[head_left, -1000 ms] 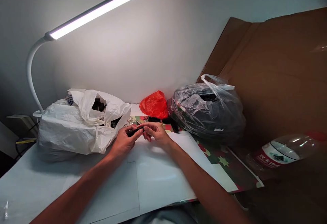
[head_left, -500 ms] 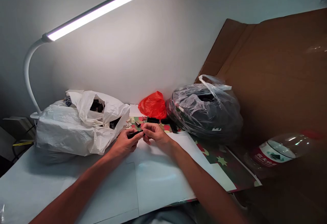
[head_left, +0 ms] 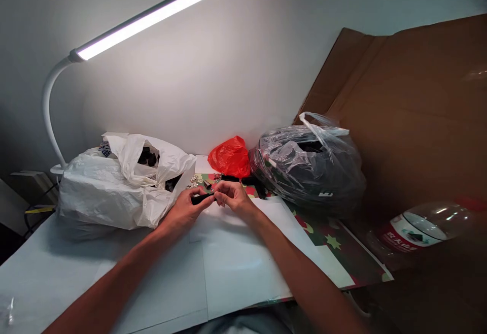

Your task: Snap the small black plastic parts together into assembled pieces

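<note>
My left hand (head_left: 190, 207) is closed around a small black elongated piece (head_left: 199, 199), above the white sheets on the table. At the piece's right end, the fingers of my right hand (head_left: 230, 195) are pinched together. Whether they grip the black piece itself or some tiny part at its tip cannot be made out. Just behind the hands lie small silvery metal bits (head_left: 196, 180) and a small dark tapered piece (head_left: 207, 185). More black pieces (head_left: 230, 178) lie in front of a red plastic bag (head_left: 230, 156).
A white plastic bag (head_left: 102, 192) with black items inside stands at left, under a lit desk lamp (head_left: 163, 14). To the right are a full clear plastic bag (head_left: 308, 166), a cardboard sheet (head_left: 418, 105) and a large plastic bottle (head_left: 414, 230). White paper (head_left: 243, 258) covers the table.
The whole view has shifted slightly to the right. Both hands stay together at the black piece, with only a small shift of the fingers.
</note>
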Motion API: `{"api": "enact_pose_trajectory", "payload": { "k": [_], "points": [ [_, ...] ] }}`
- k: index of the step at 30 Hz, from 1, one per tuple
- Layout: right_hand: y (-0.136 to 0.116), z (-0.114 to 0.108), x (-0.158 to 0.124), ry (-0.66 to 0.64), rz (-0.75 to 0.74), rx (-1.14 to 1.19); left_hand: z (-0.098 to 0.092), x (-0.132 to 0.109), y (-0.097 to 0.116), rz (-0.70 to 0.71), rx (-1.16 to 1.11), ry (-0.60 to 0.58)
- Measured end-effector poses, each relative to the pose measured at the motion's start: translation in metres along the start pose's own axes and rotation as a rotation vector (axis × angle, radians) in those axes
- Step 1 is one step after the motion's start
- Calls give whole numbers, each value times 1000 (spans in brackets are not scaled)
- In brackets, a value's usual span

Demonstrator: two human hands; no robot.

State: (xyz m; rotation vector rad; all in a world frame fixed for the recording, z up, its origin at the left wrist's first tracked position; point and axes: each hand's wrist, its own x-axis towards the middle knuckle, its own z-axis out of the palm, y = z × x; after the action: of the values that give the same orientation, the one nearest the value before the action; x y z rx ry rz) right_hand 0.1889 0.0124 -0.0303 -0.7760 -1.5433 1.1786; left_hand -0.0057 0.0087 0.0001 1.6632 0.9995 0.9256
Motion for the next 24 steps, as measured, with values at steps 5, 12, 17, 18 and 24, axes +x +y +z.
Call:
{"api": "enact_pose_trajectory", "payload": {
  "k": [5,12,17,18,24],
  "points": [
    [-1,-2,-3,12,7,-160,-1,0,-5,101,139,62],
    [-4,1,-5,28,-18,-201,-1,-2,-2,103,165,67],
    [-1,0,-4,25,-32,-231,0,-2,0,98,142,52],
    [-1,1,-4,25,-41,-237,0,-2,1,96,132,53],
    [-13,9,-2,71,-77,-243,-4,-10,11,111,21,66]
  ]
}}
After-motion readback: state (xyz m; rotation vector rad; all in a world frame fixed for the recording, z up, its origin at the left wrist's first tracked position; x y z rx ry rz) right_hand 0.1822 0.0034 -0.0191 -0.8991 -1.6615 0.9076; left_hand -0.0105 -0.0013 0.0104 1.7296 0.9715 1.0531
